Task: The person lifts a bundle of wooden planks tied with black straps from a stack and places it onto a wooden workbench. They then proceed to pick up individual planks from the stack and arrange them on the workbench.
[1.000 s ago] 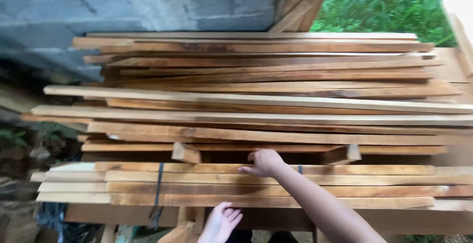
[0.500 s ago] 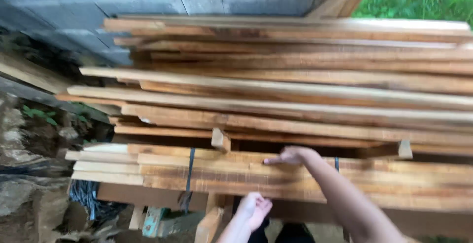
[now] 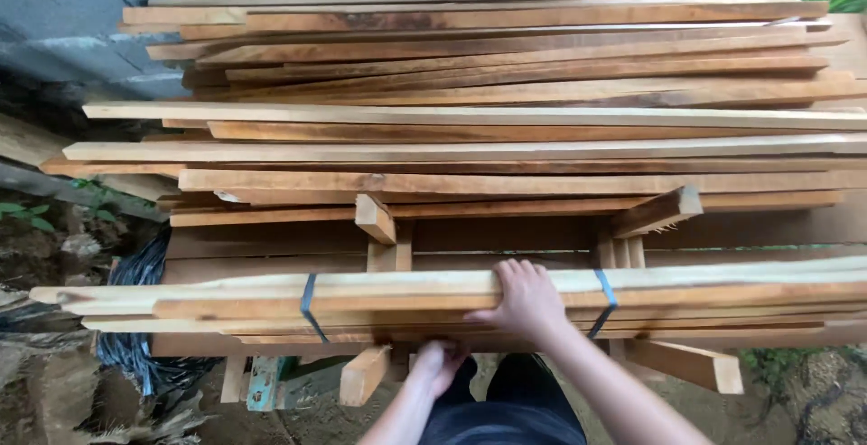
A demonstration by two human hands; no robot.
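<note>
Nearest the person, a strapped bundle of boards [image 3: 406, 301] lies across the trestle, right hand [image 3: 524, 299] clamped over its top edge, left hand [image 3: 440, 361] curled under its near side: long, stiff and probably heavy, so best gripped between the straps [image 3: 309, 305].

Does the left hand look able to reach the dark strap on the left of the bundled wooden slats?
Probably yes. The left hand sits under the bundle of pale wooden slats, and nothing blocks the way to the dark strap.
</note>
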